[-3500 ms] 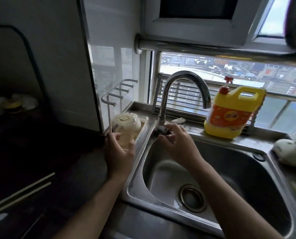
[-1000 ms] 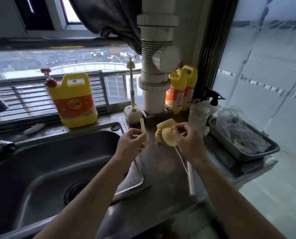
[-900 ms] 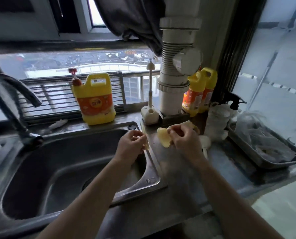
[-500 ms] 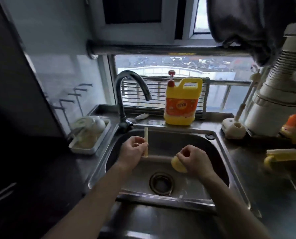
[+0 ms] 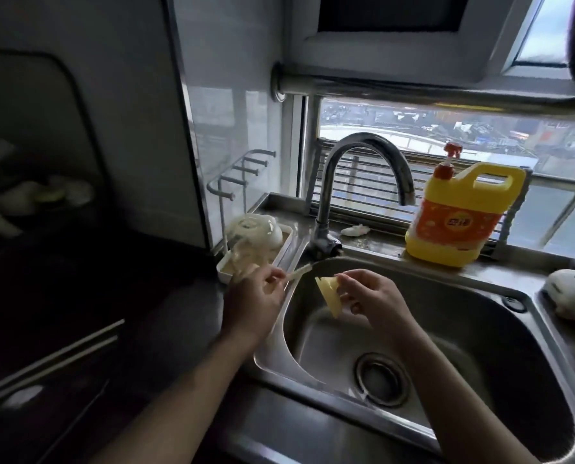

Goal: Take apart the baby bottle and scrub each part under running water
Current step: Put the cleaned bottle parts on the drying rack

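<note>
Your left hand (image 5: 256,298) pinches the thin straw (image 5: 300,271) over the sink (image 5: 480,289) left rim | your right hand (image 5: 371,296) fingertips grip the yellow round part (image 5: 328,294), inside the back-left corner.

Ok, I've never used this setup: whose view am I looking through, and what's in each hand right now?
There is no machine here: a person works with bare hands, and the single camera sits on their head, looking forward and down. So the left hand shows on the left and the right hand on the right. The left hand pinches a thin pale stick. The right hand holds a yellow piece over the sink. Behind them stands the tap, with no water visibly running. A yellow jug stands on the ledge. A tray left of the sink holds pale bottle parts.
</note>
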